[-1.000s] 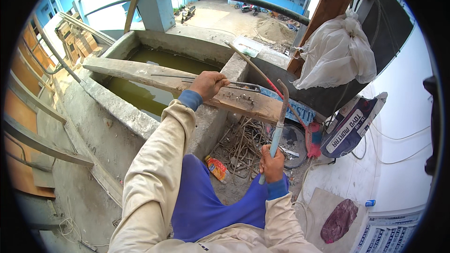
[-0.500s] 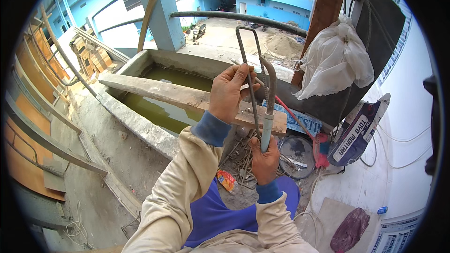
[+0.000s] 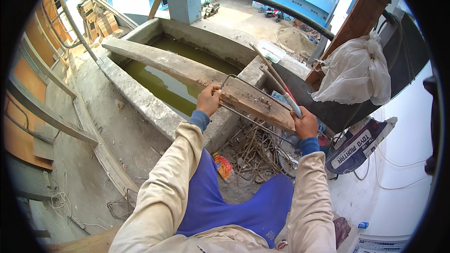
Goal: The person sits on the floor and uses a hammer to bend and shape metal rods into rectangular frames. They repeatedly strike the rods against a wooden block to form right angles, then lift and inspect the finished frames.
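My left hand (image 3: 208,100) pinches a thin steel bar bent into a narrow U (image 3: 255,121), lowered at the end of a thick wooden plank (image 3: 164,69). Both of the bar's long legs slant down to the right, toward my right hand. A cluster of nails or pegs (image 3: 266,103) stands up from the plank near the bar. Closed around the pale grey-blue handle of a metal bending lever (image 3: 295,108) is my right hand (image 3: 306,122). The lever points up and left, past the plank's end.
The plank lies across a concrete tank (image 3: 140,107) of green water. Cut rods (image 3: 260,152) are heaped below it. A white plastic bag (image 3: 358,72) hangs at right, above a mortar sack (image 3: 358,145). Long timber (image 3: 110,168) lies along the left.
The bent bar has come down from upright to slanting over the plank. My hands have moved apart: the left lower, the right up and rightward with the lever, now tilted left.
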Tool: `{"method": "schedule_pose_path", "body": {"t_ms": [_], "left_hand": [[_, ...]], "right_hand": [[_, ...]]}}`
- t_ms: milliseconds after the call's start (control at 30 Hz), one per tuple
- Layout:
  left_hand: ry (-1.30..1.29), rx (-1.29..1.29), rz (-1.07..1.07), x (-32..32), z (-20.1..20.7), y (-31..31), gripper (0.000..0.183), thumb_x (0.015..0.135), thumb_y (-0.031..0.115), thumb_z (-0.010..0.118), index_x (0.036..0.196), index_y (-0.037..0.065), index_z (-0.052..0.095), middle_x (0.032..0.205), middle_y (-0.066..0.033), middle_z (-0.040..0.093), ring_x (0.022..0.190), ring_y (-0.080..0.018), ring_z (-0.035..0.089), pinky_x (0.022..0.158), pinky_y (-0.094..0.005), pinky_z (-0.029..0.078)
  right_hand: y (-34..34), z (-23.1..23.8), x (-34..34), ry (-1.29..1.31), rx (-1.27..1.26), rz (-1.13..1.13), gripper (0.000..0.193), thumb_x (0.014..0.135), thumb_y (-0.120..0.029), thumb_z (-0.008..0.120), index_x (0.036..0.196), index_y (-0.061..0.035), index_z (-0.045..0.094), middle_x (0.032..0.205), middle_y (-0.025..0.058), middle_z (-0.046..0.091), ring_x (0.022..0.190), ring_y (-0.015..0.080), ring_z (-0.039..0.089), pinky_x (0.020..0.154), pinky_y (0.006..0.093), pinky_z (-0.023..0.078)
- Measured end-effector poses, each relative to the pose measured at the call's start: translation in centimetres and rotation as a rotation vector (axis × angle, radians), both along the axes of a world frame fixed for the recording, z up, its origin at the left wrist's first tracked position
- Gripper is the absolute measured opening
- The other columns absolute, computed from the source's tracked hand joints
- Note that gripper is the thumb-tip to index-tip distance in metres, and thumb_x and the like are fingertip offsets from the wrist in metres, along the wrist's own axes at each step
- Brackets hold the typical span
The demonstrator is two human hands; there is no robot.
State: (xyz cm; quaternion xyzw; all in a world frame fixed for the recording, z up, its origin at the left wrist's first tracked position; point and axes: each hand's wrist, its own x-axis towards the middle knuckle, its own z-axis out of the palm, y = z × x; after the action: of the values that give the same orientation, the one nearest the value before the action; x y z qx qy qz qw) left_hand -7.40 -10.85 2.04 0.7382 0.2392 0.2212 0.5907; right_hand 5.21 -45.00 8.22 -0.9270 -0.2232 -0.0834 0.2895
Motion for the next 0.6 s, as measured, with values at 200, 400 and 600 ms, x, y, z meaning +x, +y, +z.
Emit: {"method": "schedule_pose_path", "body": {"t_ms": [200, 400, 600], "left_hand": [[0.164, 0.237, 0.257, 0.5, -3.3, 2.2, 0.034, 0.096, 0.014, 0.063, 0.129, 0.018, 0.068, 0.081, -0.0104, 0.072, 0.073, -0.0186, 0.07, 0.069, -0.034, 0.057], [0.182, 0.34, 0.372, 1.2, -3.3, 5.5, 0.028, 0.097, 0.016, 0.06, 0.121, 0.017, 0.073, 0.113, -0.0188, 0.072, 0.107, -0.0382, 0.068, 0.094, -0.0429, 0.054], [0.228, 0.449, 0.224, 0.5, -3.8, 7.0, 0.031, 0.097, 0.015, 0.058, 0.125, 0.017, 0.072, 0.113, -0.0183, 0.073, 0.104, -0.037, 0.07, 0.093, -0.0423, 0.055]], "right_hand": [[5.5, -2.7, 2.7, -0.024, -0.14, -0.01, 0.027, 0.089, -0.042, 0.073, 0.101, -0.0176, 0.072, 0.091, 0.0155, 0.073, 0.088, 0.0413, 0.069, 0.075, 0.0511, 0.053], [9.9, -3.3, 3.2, -0.032, -0.153, 0.019, 0.028, 0.089, -0.044, 0.072, 0.099, -0.0175, 0.073, 0.093, 0.0155, 0.073, 0.089, 0.0392, 0.07, 0.077, 0.0516, 0.053], [9.6, -4.6, 3.0, -0.113, -0.223, 0.023, 0.026, 0.087, -0.038, 0.076, 0.099, -0.0152, 0.075, 0.096, 0.0139, 0.07, 0.091, 0.0378, 0.067, 0.077, 0.0497, 0.052]]}}
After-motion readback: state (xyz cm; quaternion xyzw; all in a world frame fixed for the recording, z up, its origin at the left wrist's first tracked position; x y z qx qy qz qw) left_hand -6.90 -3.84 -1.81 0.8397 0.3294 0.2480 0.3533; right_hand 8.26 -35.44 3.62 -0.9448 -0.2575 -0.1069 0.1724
